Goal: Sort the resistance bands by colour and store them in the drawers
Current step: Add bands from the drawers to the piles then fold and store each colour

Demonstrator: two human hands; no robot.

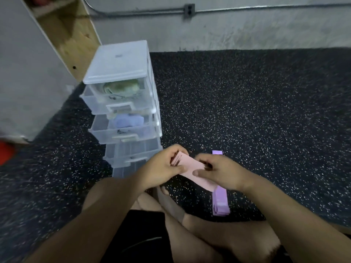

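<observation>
I am watching the left hand (pixel 163 164) and right hand (pixel 218 171) pinching a pink band (pixel 191 166), folding it in front of the drawer tower (pixel 117 61). Next, I judge, a lower drawer (pixel 136 149) is needing opening; a purple band (pixel 220 204) is lying nearby.

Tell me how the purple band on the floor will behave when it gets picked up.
Probably floppy: the purple band lies flat and layered on the floor, and the pink band curves limply between the left hand and right hand. Likely light, being a thin strip. It should not roll, though its folded layers may fall open.
</observation>
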